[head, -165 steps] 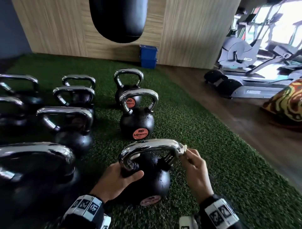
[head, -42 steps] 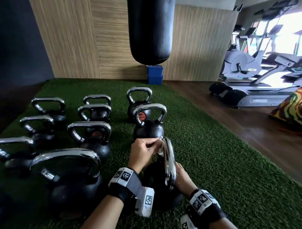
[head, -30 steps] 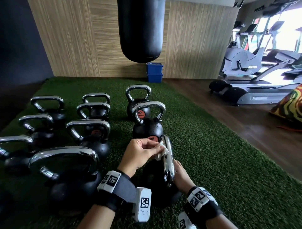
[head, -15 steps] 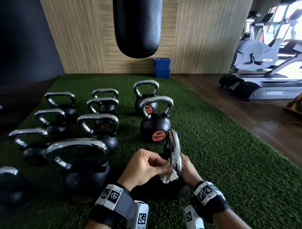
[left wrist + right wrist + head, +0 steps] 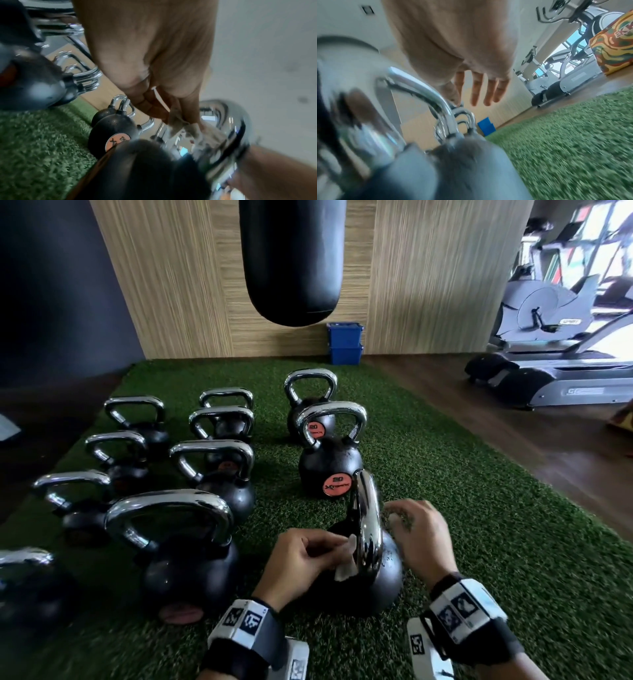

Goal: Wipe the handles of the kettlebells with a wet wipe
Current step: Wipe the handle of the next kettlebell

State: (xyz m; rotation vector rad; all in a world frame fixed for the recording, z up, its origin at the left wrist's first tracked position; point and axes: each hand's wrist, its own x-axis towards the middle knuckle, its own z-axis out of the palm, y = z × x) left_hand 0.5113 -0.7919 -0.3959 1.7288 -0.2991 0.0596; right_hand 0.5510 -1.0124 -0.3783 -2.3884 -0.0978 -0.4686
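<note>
left hand (image 5: 301, 556) fingers pinch wet wipe (image 5: 346, 563) on handle (image 5: 368, 529) | right hand (image 5: 423, 537) fingers spread

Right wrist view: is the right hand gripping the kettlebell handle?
No. The right hand hangs with straight, spread fingers beside the handle, curled round nothing.

Two bare hands and forearms, each with a camera band at the wrist.

The left hand (image 5: 301, 556) and right hand (image 5: 423, 537) wear no gloves, rings or sleeves. Each wrist carries a wide black strap: the left strap (image 5: 239, 645) and the right strap (image 5: 479, 635). White blocks printed with black square-pattern markers sit on top of both straps. A white boxy unit (image 5: 423, 652), also bearing a marker, hangs from the inner side of the right strap, and a similar one hangs from the left.
</note>
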